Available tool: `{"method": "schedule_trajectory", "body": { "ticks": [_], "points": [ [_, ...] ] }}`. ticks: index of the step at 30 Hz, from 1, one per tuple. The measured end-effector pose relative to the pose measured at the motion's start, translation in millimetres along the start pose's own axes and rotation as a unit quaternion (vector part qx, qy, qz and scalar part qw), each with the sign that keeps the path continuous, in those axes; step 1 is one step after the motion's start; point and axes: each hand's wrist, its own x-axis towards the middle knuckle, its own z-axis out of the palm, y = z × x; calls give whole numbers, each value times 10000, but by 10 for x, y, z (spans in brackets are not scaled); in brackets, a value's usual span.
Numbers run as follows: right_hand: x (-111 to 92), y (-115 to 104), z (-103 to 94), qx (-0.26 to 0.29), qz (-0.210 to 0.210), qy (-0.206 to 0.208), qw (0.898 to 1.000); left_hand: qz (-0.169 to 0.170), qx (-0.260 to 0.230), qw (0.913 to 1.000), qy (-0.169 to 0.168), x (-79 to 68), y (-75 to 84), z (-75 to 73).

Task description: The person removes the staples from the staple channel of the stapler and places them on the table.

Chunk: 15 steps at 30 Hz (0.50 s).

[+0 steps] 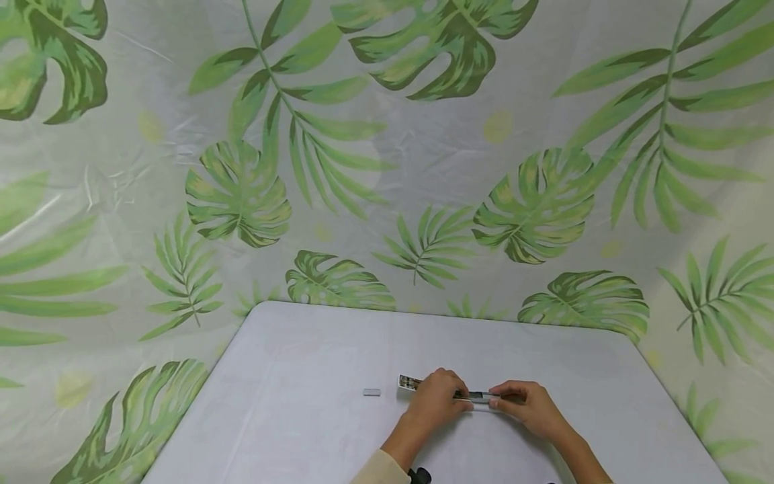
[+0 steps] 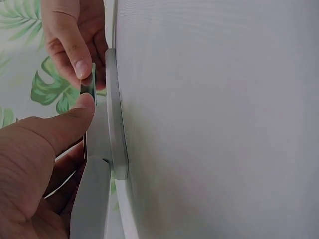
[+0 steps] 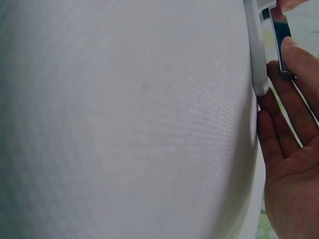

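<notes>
A white stapler (image 1: 407,383) with its top swung back to the left lies across the middle of the table. My left hand (image 1: 431,402) grips it, and in the left wrist view the thumb presses on the metal staple channel (image 2: 88,88). From the other side my right hand (image 1: 532,407) pinches the right end of that channel between thumb and fingers. Below the channel runs the long pale base (image 2: 115,119), standing on the tabletop. A small grey strip of staples (image 1: 371,392) lies left of the stapler, apart from both hands.
The white-covered table (image 1: 290,417) has a rounded far edge. Behind it hangs a leaf-patterned curtain (image 1: 435,181), which reaches down both sides. A black wrist strap piece (image 1: 420,476) shows by the left sleeve (image 1: 382,468).
</notes>
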Motion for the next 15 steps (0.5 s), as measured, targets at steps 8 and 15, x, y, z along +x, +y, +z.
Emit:
{"method": "schedule_trajectory", "body": {
  "ticks": [8,15],
  "points": [
    [-11,-6,5,-91,23,21,10000,-19,91,10000,9,25,24,39],
    [-20,-48,1,-184,94,53,9998,-118,178,9998,-30,34,74,77]
  ]
}}
